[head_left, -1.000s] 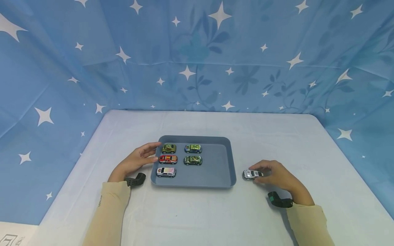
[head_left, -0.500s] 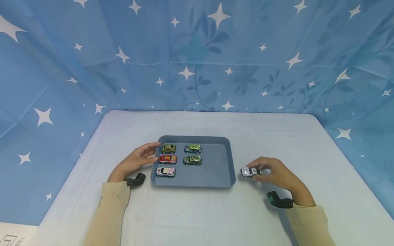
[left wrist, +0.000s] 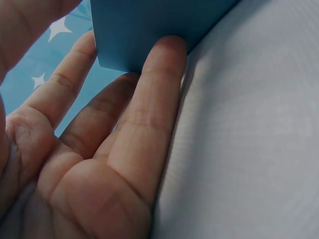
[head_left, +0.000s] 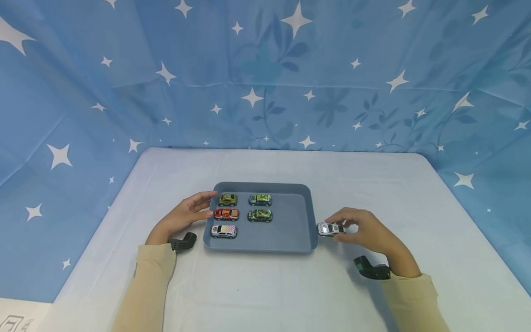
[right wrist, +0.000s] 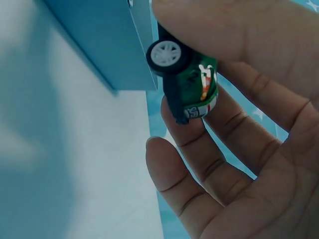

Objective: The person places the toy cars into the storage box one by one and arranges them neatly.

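Thumb and fingers of my right hand [head_left: 360, 228] pinch a silver-white toy car [head_left: 329, 229] by its sides, right at the right rim of a blue-grey tray [head_left: 292, 237]. Seen from the right wrist, the toy car [right wrist: 197, 92] has a green rear end and a white-spoked wheel. My left hand [head_left: 186, 216] has its fingers extended against the tray's left side. In the left wrist view, fingertips [left wrist: 167, 52] touch the outer wall of the tray [left wrist: 129, 30].
Inside the tray, an olive toy car [head_left: 227, 199], a red one [head_left: 226, 214] and a white one [head_left: 224, 231] form a left column. Right of them are a yellow-green car [head_left: 260, 199] and a camouflage-green car [head_left: 260, 215]. A blue starred curtain [head_left: 265, 115] hangs behind the white table.
My right hand has lifted the silver-white toy car off the table and carried it left to the tray's right rim. The left hand has stayed in place.
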The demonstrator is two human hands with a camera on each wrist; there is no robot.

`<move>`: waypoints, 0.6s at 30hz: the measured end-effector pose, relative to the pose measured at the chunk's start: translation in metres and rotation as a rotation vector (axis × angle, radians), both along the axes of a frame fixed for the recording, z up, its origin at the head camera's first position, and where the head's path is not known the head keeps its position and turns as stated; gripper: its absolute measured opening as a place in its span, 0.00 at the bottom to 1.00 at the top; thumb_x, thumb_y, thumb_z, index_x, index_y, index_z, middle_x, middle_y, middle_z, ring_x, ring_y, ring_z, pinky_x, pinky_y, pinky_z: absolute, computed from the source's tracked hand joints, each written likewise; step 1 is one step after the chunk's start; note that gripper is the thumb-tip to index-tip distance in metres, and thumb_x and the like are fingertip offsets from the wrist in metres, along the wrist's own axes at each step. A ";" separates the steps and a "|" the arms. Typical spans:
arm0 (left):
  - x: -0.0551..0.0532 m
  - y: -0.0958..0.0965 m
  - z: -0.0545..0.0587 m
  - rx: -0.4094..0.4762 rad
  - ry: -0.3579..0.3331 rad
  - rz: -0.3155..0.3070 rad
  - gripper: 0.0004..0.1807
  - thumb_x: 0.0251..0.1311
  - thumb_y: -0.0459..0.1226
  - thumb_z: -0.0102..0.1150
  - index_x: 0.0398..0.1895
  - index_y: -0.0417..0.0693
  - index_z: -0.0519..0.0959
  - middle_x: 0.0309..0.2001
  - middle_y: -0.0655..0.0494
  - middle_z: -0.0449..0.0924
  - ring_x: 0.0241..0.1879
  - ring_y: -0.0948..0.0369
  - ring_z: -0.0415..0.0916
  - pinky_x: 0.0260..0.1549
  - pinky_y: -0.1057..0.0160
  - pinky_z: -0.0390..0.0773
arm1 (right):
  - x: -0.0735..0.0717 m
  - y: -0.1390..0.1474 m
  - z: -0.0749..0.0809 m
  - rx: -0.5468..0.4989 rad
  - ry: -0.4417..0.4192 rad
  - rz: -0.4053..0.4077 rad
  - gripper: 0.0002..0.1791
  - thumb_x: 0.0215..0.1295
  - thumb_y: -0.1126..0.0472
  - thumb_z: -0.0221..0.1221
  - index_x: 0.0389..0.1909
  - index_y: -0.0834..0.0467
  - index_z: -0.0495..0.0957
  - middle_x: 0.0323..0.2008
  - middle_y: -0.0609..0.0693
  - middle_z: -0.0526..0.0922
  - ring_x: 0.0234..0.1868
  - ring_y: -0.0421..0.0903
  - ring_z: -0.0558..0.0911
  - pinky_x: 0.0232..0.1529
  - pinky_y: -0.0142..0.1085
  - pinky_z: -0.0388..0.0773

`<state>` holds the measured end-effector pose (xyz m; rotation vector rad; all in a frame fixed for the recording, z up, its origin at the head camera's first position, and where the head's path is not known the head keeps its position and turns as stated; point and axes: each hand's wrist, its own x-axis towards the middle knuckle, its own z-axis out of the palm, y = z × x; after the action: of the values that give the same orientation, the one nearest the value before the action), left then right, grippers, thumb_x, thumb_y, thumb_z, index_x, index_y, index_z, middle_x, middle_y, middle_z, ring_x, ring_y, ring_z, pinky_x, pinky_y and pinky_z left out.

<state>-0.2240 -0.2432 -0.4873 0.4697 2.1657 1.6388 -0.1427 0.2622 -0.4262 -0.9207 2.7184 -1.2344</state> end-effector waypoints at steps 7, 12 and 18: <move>0.000 0.000 0.000 -0.002 -0.007 0.003 0.39 0.76 0.36 0.65 0.84 0.37 0.60 0.84 0.34 0.55 0.82 0.31 0.52 0.76 0.32 0.60 | -0.004 -0.017 0.003 -0.016 -0.019 0.020 0.20 0.58 0.72 0.78 0.52 0.62 0.89 0.46 0.51 0.89 0.41 0.40 0.81 0.45 0.36 0.83; 0.000 0.000 -0.001 0.005 -0.010 0.002 0.39 0.76 0.36 0.65 0.84 0.37 0.61 0.84 0.34 0.56 0.82 0.32 0.52 0.76 0.33 0.61 | -0.007 -0.028 0.005 -0.009 -0.040 0.023 0.19 0.59 0.70 0.78 0.52 0.61 0.90 0.46 0.50 0.89 0.41 0.40 0.81 0.46 0.37 0.82; 0.000 -0.001 0.000 0.015 -0.009 -0.007 0.39 0.76 0.36 0.65 0.84 0.37 0.60 0.84 0.34 0.55 0.82 0.33 0.51 0.76 0.33 0.61 | -0.010 -0.036 0.007 -0.003 -0.062 0.023 0.19 0.60 0.70 0.78 0.52 0.61 0.90 0.47 0.49 0.89 0.41 0.40 0.81 0.46 0.35 0.82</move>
<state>-0.2241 -0.2441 -0.4875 0.4731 2.1437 1.6516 -0.1524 0.2265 -0.4194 -0.8961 2.6514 -1.2423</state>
